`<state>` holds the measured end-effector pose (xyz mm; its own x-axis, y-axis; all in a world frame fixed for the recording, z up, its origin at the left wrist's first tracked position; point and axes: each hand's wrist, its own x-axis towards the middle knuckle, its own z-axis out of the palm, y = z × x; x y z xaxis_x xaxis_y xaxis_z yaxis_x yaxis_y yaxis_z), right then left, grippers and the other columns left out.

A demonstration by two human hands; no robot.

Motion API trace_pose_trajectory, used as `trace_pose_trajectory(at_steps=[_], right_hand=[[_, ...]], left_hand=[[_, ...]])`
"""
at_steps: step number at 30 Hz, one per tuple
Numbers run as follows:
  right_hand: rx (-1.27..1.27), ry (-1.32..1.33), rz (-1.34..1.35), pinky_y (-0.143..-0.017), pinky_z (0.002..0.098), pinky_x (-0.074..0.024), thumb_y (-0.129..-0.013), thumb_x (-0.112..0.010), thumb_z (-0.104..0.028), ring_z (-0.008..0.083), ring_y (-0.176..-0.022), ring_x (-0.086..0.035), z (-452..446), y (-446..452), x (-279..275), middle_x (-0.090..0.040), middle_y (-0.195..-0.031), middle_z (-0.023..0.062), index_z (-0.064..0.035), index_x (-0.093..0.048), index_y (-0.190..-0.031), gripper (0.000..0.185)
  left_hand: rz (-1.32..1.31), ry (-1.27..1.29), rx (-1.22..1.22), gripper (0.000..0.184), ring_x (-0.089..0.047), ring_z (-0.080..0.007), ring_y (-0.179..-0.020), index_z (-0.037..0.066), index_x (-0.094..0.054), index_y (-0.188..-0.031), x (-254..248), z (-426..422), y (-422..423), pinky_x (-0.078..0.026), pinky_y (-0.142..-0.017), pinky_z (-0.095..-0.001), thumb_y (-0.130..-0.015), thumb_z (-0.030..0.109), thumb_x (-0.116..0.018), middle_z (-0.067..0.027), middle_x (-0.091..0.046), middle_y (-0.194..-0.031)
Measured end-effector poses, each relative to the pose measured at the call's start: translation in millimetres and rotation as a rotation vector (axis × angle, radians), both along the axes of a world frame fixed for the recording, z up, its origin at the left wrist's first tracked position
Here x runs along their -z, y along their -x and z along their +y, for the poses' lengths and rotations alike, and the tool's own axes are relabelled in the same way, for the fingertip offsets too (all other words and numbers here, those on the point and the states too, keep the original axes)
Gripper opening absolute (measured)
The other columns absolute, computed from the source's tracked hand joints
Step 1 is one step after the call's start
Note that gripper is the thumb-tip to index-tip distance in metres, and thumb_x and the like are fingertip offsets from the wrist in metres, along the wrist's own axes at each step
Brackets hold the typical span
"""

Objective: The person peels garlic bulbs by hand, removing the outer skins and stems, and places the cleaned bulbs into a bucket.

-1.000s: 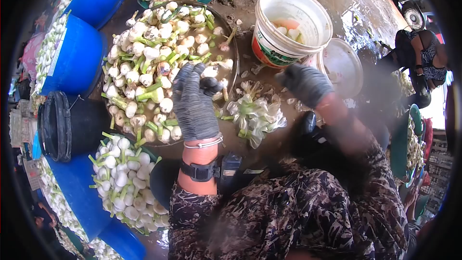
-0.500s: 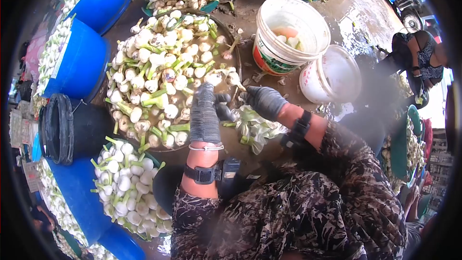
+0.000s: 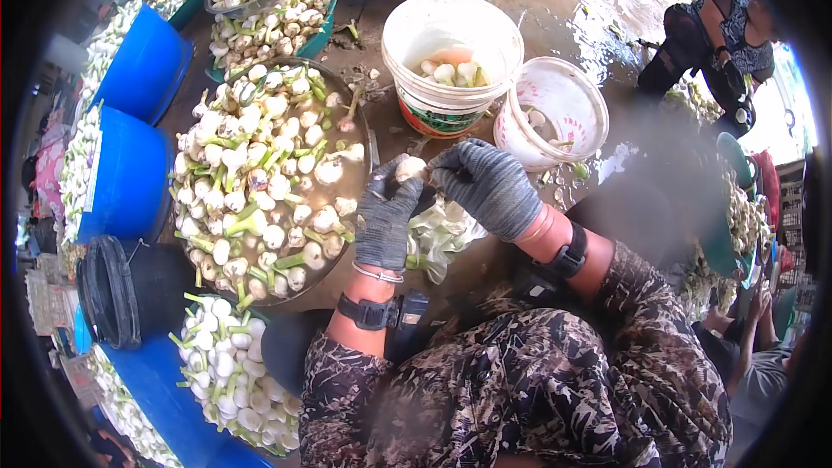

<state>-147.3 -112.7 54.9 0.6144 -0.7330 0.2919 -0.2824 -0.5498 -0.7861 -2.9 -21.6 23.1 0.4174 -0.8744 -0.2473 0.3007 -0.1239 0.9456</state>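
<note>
My left hand (image 3: 387,217), in a grey knitted glove, grips a garlic bulb (image 3: 410,169) between thumb and fingers. Beside it my right hand (image 3: 490,184), gloved alike, has its fingertips pinched together at the bulb's right side; what they hold is hidden. Both hands are over the right rim of a wide round pan (image 3: 367,149) where garlic bulbs with cut green stems (image 3: 251,224) lie in murky water. Below the hands lies a heap of pale peeled skins (image 3: 444,238).
A white bucket (image 3: 407,45) with a few bulbs and a smaller white bucket (image 3: 555,159) stand ahead. Left are blue tubs (image 3: 130,182), a black bucket (image 3: 156,290) and a heap of clean garlic (image 3: 227,364). Another person (image 3: 706,52) works at far right.
The garlic bulb has come into my left hand, which has lifted from the pan toward my right hand. My head view has shifted, so buckets and pan appear farther left.
</note>
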Motion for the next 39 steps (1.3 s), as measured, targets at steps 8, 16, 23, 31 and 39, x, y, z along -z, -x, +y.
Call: trace_pose_trajectory(at_steps=[8, 16, 23, 31, 39], right_hand=[[0.066, 0.073, 0.161, -0.065, 0.0437, -0.0502, -0.077, -0.067, -0.016, 0.0359, -0.072, -0.062, -8.4, -0.5, 14.1, -0.063, -0.075, 0.0141, -0.0091, -0.061, -0.080, 0.009], [0.296, 0.057, 0.429, -0.071, 0.0456, -0.0512, -0.084, -0.066, -0.018, 0.0364, -0.082, -0.065, -55.2, 15.5, 36.8, -0.067, -0.087, 0.0184, -0.0059, -0.064, -0.087, 0.013], [-0.156, 0.260, 0.062, -0.072, 0.0434, -0.0497, -0.078, -0.068, -0.015, 0.0321, -0.079, -0.063, -10.2, 4.6, 5.3, -0.064, -0.080, 0.0121, -0.0074, -0.067, -0.092, 0.016], [-0.079, -0.231, 0.155, -0.065, 0.0443, -0.0498, -0.079, -0.067, -0.016, 0.0386, -0.073, -0.061, -6.1, 3.7, 23.6, -0.061, -0.073, 0.0174, -0.0057, -0.061, -0.084, 0.013], [-0.132, -0.904, 0.243, -0.065, 0.0355, -0.0523, -0.088, -0.062, -0.015, 0.0291, -0.073, -0.066, -18.7, -0.9, 47.1, -0.066, -0.075, 0.0169, -0.0006, -0.063, -0.092, 0.015]], left_hand=[[-0.348, 0.048, 0.028, 0.039, -0.060, -0.0170, -0.105, 0.001, -0.056, -0.126, 1.4, -3.9, 10.7, -0.048, -0.094, -0.0302, -0.089, 0.008, -0.067, -0.0110, -0.061, -0.117], [0.258, 0.191, 0.238, 0.053, -0.064, -0.0189, -0.088, 0.005, -0.043, -0.140, 7.3, 6.9, -8.7, -0.057, -0.085, -0.0396, -0.093, 0.021, -0.062, -0.0106, -0.062, -0.107], [0.410, 0.165, 0.325, 0.064, -0.059, -0.0130, -0.095, 0.004, -0.036, -0.145, 13.8, 7.5, -7.3, -0.053, -0.086, -0.0283, -0.092, 0.027, -0.065, -0.0056, -0.057, -0.110], [-0.560, 0.147, 0.455, 0.060, -0.057, -0.0229, -0.112, 0.010, -0.039, -0.144, -2.0, 13.7, -4.9, -0.045, -0.099, -0.0342, -0.089, 0.010, -0.062, -0.0143, -0.056, -0.128], [-1.005, 0.276, 0.232, 0.048, -0.056, -0.0335, -0.114, 0.005, -0.051, -0.131, 3.2, 11.0, 8.8, -0.044, -0.100, -0.0395, -0.084, 0.006, -0.062, -0.0178, -0.059, -0.122]])
